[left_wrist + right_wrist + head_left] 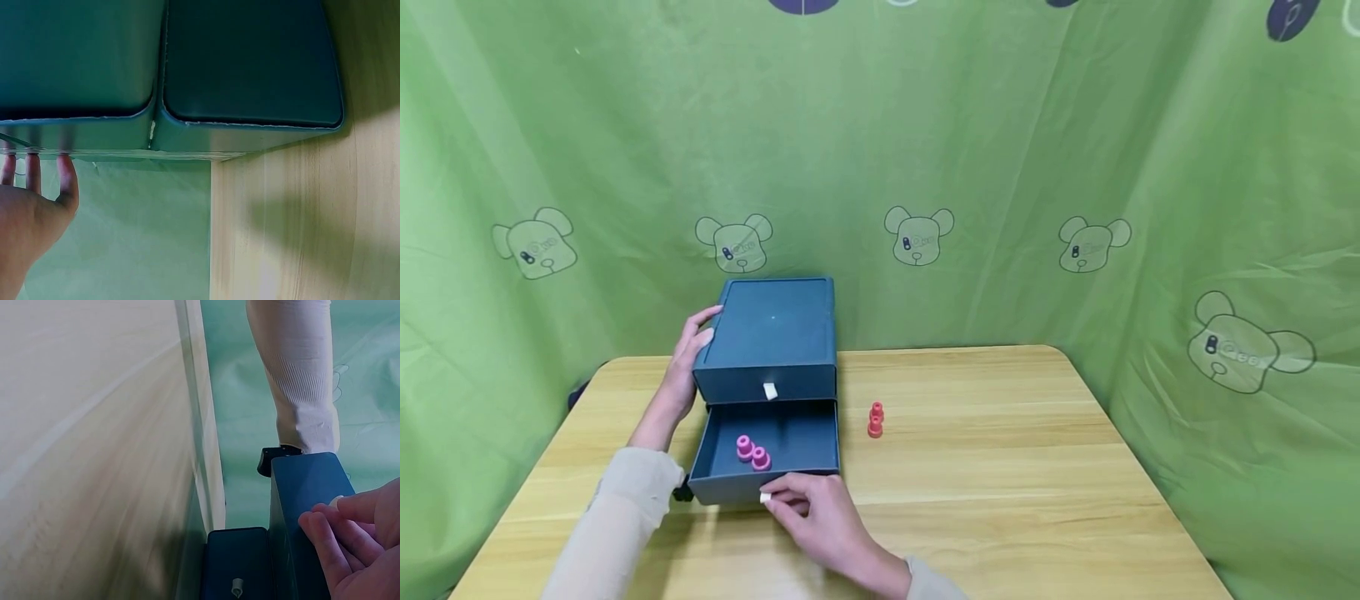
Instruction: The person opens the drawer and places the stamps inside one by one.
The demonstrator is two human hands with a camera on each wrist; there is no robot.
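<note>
A dark blue two-drawer box [778, 325] stands on the table. Its lower drawer [805, 429] is pulled out, while the upper drawer [730, 385] sits in the box. Two small pink stepped pegs [761, 459] with hollow tops stand side by side in the lower drawer. My left hand [683, 362] rests against the box's left side, and its fingers [67, 178] touch the wall in the left wrist view. With thumb and fingertips my right hand [827, 517] pinches the lower drawer's white knob [765, 497]; the right wrist view shows this knob [336, 501] mostly covered.
Two red pegs [876, 427] of similar shape stand on the wooden table [1000, 467], right of the box. The upper drawer has its own white knob [771, 391]. A green curtain [970, 150] with bear faces hangs behind and at both sides.
</note>
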